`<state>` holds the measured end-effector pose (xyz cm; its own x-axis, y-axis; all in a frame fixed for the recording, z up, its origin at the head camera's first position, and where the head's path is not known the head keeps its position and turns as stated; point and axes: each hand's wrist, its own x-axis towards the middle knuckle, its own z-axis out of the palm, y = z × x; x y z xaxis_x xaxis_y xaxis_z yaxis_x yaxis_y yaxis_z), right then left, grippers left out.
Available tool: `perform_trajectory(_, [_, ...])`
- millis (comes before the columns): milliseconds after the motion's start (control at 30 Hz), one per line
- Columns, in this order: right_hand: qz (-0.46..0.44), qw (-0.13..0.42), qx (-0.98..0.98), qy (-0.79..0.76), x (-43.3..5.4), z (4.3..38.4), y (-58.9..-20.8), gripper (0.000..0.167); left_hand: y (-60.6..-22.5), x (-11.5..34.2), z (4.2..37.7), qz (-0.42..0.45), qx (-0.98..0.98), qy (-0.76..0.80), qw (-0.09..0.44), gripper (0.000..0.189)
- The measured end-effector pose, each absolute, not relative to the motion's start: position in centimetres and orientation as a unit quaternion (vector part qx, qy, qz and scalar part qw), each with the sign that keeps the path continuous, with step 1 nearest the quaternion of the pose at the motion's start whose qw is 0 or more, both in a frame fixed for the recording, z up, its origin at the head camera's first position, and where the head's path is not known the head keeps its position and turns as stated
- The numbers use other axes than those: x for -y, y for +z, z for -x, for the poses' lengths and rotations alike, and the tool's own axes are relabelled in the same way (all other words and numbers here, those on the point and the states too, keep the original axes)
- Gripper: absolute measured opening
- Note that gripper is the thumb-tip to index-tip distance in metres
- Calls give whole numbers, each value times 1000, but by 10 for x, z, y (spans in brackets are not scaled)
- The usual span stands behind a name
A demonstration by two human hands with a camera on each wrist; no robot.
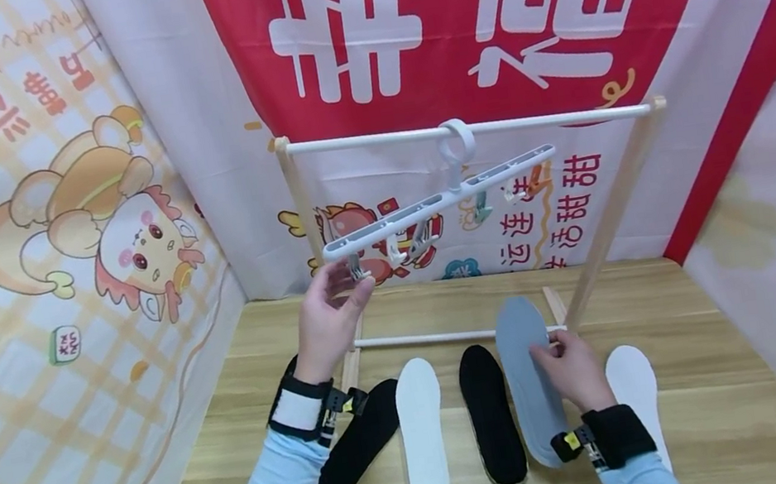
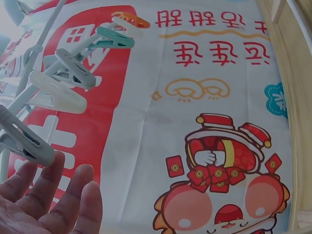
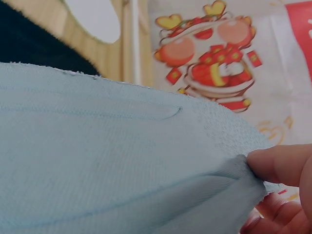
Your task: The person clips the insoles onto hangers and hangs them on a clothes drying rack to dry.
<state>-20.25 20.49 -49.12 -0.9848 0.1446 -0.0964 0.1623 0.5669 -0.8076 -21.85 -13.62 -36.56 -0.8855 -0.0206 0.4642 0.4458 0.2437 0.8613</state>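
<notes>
My left hand (image 1: 327, 318) is raised at the near left end of a grey-and-white clip hanger (image 1: 386, 228). Its thumb and fingers pinch the end grey clip (image 2: 29, 141); the thumb is out of the left wrist view. Further along the bar hang a white clip (image 2: 61, 97), a second grey one, a green clip (image 2: 114, 38) and an orange one. Low on the right, my right hand (image 1: 574, 369) pinches the edge of a grey-blue insole (image 1: 525, 372), which creases under the thumb in the right wrist view.
The hanger's ring hooks over the white top rail (image 1: 550, 120) of a wooden-sided rack. On the wooden table (image 1: 718, 385) lie a black insole (image 1: 362, 447), a white insole (image 1: 422, 433), another black insole (image 1: 491, 419) and another white insole (image 1: 633, 381). Printed cloth walls stand around.
</notes>
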Motion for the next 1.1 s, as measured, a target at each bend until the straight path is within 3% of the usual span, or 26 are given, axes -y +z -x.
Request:
perform_trajectory(300, [-16,-49,-883,-466,-185,198,-461,29,-341,129,203,129,754,-610,206,42])
perform_trajectory(600, [8,-59,-874,-483,-171,199,-447,20,-341,128,206,135,758,-604,207,43])
perform_trajectory(833, [35,-62,-859,-508,-163,198,-439,16,-365,135,228,140,751,-608,215,35])
perform_trajectory(1100, [60,-75,-857,-507,-154,199,-432,13,-336,127,206,130,764,-596,210,33])
